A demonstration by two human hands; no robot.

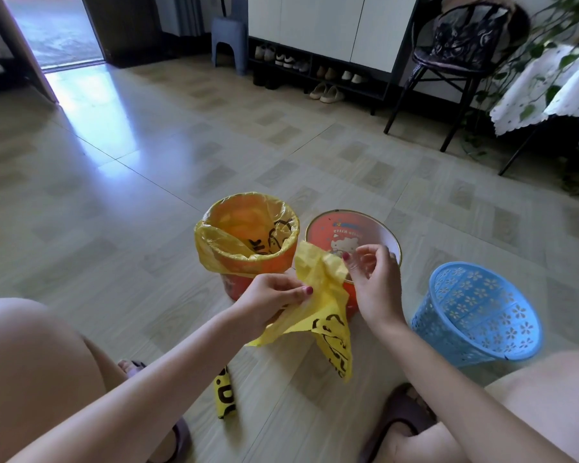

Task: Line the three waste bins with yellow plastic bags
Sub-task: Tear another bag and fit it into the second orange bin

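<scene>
Three bins stand on the floor in front of me. The left orange bin (244, 282) has a yellow bag (214, 243) folded over its rim. The middle orange cartoon bin (328, 232) holds no bag. At the right, the blue perforated bin (478, 312) tilts toward me, unlined. A loose yellow bag with black print (321, 309) hangs before the middle bin. My left hand (274, 292) pinches its left edge. My right hand (371, 272) pinches its top right edge with thumb and finger. A folded yellow bag (224, 396) lies on the floor between my feet.
My bare knees frame the view at lower left and lower right, with dark slippers (398, 426) on my feet. A dark chair (448, 61), a cloth-covered table with a plant (549, 88), a shoe rack (315, 71) and a grey stool (229, 38) stand at the back.
</scene>
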